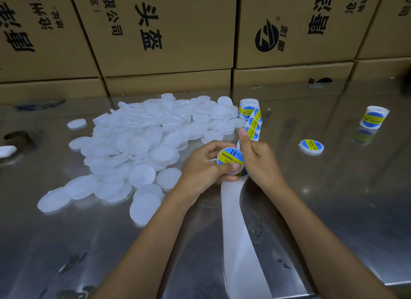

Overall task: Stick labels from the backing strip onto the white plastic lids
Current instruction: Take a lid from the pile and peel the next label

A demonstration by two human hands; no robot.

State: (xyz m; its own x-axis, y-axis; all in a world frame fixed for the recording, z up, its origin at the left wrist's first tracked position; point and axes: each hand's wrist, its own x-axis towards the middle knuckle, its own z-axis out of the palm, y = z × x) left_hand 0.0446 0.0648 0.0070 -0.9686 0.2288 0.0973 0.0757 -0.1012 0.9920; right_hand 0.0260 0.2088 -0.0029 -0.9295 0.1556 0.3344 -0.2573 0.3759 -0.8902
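My left hand (200, 165) grips a white plastic lid (230, 161) that carries a round blue and yellow label, its thumb lying across the lid's lower edge. My right hand (255, 156) holds the backing strip (253, 125) just right of the lid, thumb raised against it. Labels still sit on the strip's upper part, which runs back to a label roll (248, 108). The bare strip (238, 232) trails toward me over the table. A heap of unlabelled white lids (142, 143) lies to the left.
One labelled lid (311, 146) lies on the steel table (333, 209) to the right. A second label roll (373, 119) stands at the far right. Stacked cardboard boxes (166, 31) wall off the back. A dark ring-shaped object (17, 137) sits at the left edge.
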